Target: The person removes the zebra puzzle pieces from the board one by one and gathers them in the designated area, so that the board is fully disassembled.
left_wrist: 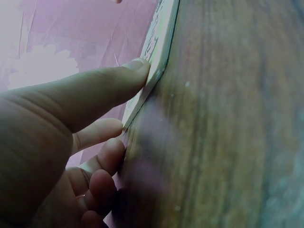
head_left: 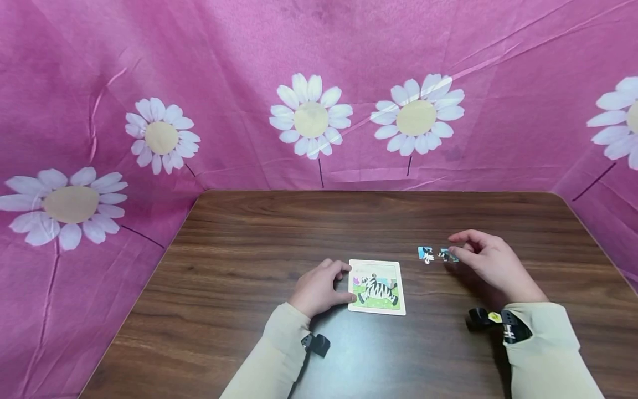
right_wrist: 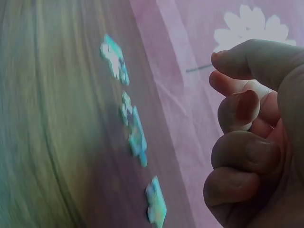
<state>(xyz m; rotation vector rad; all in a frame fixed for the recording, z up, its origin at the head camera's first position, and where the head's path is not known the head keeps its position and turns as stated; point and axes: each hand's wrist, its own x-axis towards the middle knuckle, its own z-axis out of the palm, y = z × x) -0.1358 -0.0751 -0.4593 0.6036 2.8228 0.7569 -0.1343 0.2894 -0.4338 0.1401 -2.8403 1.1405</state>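
Puzzle board [head_left: 384,268], cream-rimmed w/ a zebra pic [head_left: 377,289] in it, lies flat on the wood-grain desk [head_left: 249,249] in the head view. L hand [head_left: 320,288] is at the board's L side: thumb & forefinger wide apart, both touching that edge. Small puzzle pcs [head_left: 425,254], blue, black & white, lie R of the board, approx. level w/ its far edge. R hand [head_left: 490,263] is over there too, thumb & forefinger wide apart, thumb partly covering a pc. Pink cloth [head_left: 239,44] w/ white daisies [head_left: 311,119] hangs beyond the board; pale sleeves [head_left: 271,354] & black wrist gear [head_left: 316,344] are on the near side of it.

L wrist view: thumb tip on the board's rim, forefinger tip at its corner, other fingers bent just beside it.

R wrist view: 3 pcs in a row on the desk, blurred; fingers loosely bent, a gap btwn them & the pcs.
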